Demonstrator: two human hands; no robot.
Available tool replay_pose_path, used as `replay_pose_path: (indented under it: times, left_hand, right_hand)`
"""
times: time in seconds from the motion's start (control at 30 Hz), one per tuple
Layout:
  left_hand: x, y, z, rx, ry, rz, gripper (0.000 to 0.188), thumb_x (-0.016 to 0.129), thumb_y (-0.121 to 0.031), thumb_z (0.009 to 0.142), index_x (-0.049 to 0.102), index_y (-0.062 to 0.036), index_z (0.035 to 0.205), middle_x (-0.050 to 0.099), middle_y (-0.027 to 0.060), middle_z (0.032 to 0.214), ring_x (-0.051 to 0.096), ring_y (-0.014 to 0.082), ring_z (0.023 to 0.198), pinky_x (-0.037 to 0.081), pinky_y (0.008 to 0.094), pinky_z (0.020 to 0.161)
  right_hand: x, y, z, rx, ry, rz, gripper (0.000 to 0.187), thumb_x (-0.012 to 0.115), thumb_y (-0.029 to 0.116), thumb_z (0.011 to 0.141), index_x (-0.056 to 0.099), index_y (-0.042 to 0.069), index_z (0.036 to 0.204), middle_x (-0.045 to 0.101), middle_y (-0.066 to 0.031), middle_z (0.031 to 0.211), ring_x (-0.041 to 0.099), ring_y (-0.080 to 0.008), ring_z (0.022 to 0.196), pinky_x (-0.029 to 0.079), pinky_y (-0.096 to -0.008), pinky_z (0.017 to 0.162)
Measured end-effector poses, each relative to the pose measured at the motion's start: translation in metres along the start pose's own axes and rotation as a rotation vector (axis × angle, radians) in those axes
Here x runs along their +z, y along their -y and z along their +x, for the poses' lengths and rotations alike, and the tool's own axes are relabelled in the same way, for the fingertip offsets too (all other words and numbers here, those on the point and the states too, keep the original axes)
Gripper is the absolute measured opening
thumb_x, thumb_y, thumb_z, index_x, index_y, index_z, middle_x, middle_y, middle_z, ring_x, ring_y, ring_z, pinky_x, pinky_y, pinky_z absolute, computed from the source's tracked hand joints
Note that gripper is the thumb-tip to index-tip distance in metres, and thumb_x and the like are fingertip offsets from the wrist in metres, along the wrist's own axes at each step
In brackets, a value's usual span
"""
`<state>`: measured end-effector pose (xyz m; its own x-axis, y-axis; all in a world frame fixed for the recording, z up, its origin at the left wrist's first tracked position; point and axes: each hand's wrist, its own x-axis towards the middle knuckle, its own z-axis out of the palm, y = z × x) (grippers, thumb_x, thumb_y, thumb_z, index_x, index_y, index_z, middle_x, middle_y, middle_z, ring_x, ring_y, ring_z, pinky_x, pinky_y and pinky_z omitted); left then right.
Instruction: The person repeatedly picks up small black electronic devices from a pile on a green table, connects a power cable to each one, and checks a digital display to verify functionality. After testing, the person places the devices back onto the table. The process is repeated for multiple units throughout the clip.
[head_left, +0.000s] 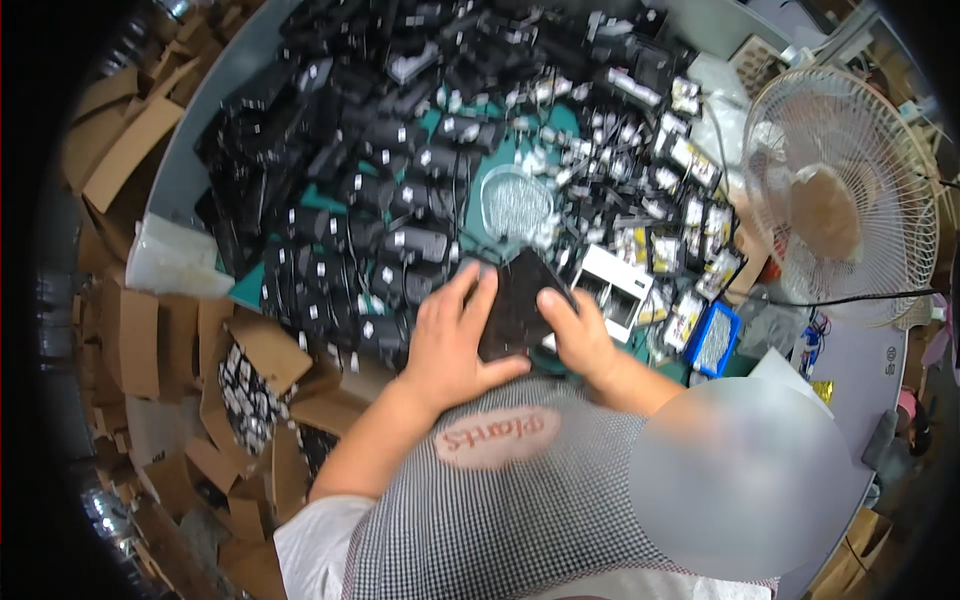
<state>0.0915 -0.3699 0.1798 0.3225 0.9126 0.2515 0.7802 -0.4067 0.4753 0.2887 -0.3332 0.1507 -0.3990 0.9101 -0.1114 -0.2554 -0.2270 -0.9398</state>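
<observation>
A flat black plastic piece [517, 305] with straight edges is held between my two hands, close in front of my checked apron; its exact kind is unclear. My left hand [448, 330] wraps its left side, fingers along the upper edge and thumb at the lower edge. My right hand [578, 332] grips its right side, thumb on the upper face. Just beyond it lie rows of black devices [418, 245] with cables. A round clear dish [490, 205] of small shiny parts sits past the piece. A white compartment tray [600, 262] stands beside my right hand.
A blue-rimmed tray [736, 325] of small metal parts lies at right, near a large fan [840, 200]. Black parts [260, 150] heap up at the left and far side of the green mat [490, 160]. Cardboard boxes [130, 340] crowd the left floor.
</observation>
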Motion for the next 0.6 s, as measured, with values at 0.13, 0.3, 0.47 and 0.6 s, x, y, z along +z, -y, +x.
replay_pose_path:
  times: [0.13,0.3,0.47,0.6]
  left_hand:
    - [-0.020,0.000,0.001,0.172,0.000,0.086,0.069,0.076,-0.035,0.074,0.056,-0.0074,0.133,0.046,0.0188,0.142,0.043,0.0374,0.132,0.034,0.0500,0.107]
    - [-0.017,0.027,0.002,0.260,-0.247,0.026,0.044,0.060,0.002,0.071,0.063,-0.0046,0.115,0.066,0.0160,0.118,0.062,0.0342,0.111,0.047,0.0446,0.098]
    - [-0.001,0.038,-0.007,-0.186,-0.372,-0.526,0.016,0.060,0.003,0.090,0.059,0.0006,0.107,0.070,0.0149,0.104,0.069,0.0223,0.093,0.052,0.0311,0.085]
    - [0.012,0.039,-0.016,-0.331,-0.251,-0.906,0.017,0.054,-0.005,0.097,0.052,0.0013,0.113,0.065,0.0083,0.107,0.060,0.0150,0.095,0.046,0.0282,0.089]
  right_hand:
    - [-0.008,0.003,0.013,0.128,-0.194,0.621,0.037,0.043,0.024,0.102,0.056,-0.006,0.119,0.066,-0.0146,0.110,0.066,-0.0234,0.098,0.055,-0.0366,0.084]
    - [-0.017,0.004,0.017,0.341,0.037,0.638,0.041,0.043,0.032,0.103,0.054,-0.004,0.119,0.066,-0.0166,0.110,0.067,-0.0269,0.096,0.058,-0.0395,0.078]
    - [-0.032,-0.003,0.008,-0.243,-0.238,0.032,0.027,0.062,0.017,0.094,0.060,-0.001,0.115,0.063,-0.0067,0.087,0.061,-0.0128,0.078,0.052,-0.0249,0.073]
    - [-0.019,0.013,0.013,-0.434,-0.248,-0.185,0.030,0.061,0.021,0.097,0.059,-0.002,0.115,0.061,-0.0018,0.093,0.056,-0.0117,0.088,0.046,-0.0261,0.083]
